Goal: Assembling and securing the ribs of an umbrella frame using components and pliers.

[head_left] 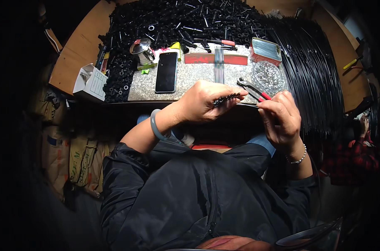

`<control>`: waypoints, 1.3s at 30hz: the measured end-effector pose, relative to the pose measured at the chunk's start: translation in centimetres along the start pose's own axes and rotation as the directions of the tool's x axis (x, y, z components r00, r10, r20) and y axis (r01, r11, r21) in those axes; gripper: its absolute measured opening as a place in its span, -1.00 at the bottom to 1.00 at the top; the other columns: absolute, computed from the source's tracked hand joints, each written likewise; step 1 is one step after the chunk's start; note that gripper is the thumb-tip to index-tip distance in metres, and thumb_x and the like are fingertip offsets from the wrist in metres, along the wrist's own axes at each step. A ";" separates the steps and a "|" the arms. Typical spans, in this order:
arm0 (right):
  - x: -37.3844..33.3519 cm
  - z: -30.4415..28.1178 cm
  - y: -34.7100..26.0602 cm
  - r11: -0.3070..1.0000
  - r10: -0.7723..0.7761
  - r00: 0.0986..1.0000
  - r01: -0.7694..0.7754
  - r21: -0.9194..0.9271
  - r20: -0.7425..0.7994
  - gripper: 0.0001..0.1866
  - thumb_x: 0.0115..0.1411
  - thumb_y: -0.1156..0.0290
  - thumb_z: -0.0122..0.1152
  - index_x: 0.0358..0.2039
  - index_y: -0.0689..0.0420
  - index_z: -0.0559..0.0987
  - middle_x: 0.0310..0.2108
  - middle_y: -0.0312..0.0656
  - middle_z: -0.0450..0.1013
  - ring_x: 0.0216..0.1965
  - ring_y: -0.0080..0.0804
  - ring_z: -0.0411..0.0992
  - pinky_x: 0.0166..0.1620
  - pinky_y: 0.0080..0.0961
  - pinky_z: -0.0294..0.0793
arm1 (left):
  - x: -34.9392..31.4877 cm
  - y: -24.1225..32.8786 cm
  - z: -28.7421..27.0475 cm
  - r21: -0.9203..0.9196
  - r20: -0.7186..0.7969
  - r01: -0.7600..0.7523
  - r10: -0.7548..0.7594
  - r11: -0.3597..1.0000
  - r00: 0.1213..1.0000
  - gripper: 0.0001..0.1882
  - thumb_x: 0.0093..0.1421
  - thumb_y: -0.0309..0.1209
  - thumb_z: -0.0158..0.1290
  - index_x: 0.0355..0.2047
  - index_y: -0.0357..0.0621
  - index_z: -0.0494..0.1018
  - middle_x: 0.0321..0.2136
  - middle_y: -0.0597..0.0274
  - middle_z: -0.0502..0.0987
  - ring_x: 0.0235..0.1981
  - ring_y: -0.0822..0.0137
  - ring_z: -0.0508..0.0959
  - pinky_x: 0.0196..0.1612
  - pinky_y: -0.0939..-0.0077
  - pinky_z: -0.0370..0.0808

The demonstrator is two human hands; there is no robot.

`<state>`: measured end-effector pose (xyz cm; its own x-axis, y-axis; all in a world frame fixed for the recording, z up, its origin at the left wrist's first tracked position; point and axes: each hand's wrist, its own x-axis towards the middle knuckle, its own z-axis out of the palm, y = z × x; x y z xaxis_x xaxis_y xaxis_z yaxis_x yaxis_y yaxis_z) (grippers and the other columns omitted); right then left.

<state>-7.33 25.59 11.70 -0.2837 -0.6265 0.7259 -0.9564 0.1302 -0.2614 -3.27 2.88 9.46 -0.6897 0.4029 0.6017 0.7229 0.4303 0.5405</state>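
My left hand (pixel 211 100) is closed round a small bundle of thin dark cables (pixel 226 98), whose ends stick out past the fingers. To its right, the fingertips of my right hand (pixel 284 117) pinch the end of a thin wire-like strand (pixel 248 104) that runs toward the left hand. Between the hands, red-handled pincers (pixel 252 88) lie on the speckled board (pixel 144 90). Several thin grey rods (pixel 219 62) lie side by side behind them, across a red strip (pixel 196 59). A round clear dish (pixel 267 74) of small metal parts stands behind my right hand.
Black parts with metal bolts (pixel 190 19) are heaped along the back. Long black cables (pixel 309 67) hang over the right side. A phone (pixel 166 72), a metal pot (pixel 142 51), a white box (pixel 90 83) and a red tin (pixel 265 50) stand about. Another person's checked sleeve (pixel 357 157) shows far right.
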 end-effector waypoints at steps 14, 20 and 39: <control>0.2 -0.7 0.1 1.000 -0.010 0.999 0.009 -0.028 -0.049 -0.83 -0.02 0.70 0.17 -0.37 0.24 0.47 -0.59 -0.22 0.25 -0.54 -0.39 0.21 -0.49 -0.56 0.19 | -0.1 -0.6 0.1 0.095 0.000 -0.084 0.084 0.992 0.996 -0.77 0.05 -0.43 0.14 -0.25 -0.16 0.54 -0.46 0.16 0.60 -0.46 0.25 0.61 -0.42 0.52 0.51; 0.3 -0.7 -0.3 0.999 0.041 0.999 -0.041 -0.005 -0.011 -0.83 -0.02 0.70 0.18 -0.38 0.24 0.47 -0.58 -0.21 0.26 -0.53 -0.37 0.22 -0.49 -0.55 0.21 | 0.1 -0.6 0.3 0.092 -0.005 -0.099 0.100 0.991 0.995 -0.78 0.05 -0.43 0.13 -0.25 -0.16 0.54 -0.47 0.18 0.60 -0.46 0.25 0.61 -0.42 0.51 0.51; 0.8 -0.4 0.0 0.996 0.078 0.997 -0.077 0.048 -0.022 -0.84 -0.07 0.65 0.23 -0.43 0.18 0.48 -0.63 -0.24 0.28 -0.58 -0.35 0.21 -0.48 -0.48 0.17 | -0.3 -0.9 0.2 0.104 -0.013 -0.078 0.080 0.991 0.997 -0.83 0.07 -0.44 0.13 -0.30 -0.18 0.54 -0.46 0.17 0.60 -0.46 0.24 0.61 -0.43 0.51 0.51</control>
<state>-7.61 25.41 12.50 -0.3593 -0.5975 0.7169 -0.9272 0.1411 -0.3471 -3.74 2.56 8.69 -0.6292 0.4255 0.6504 0.7662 0.4796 0.4276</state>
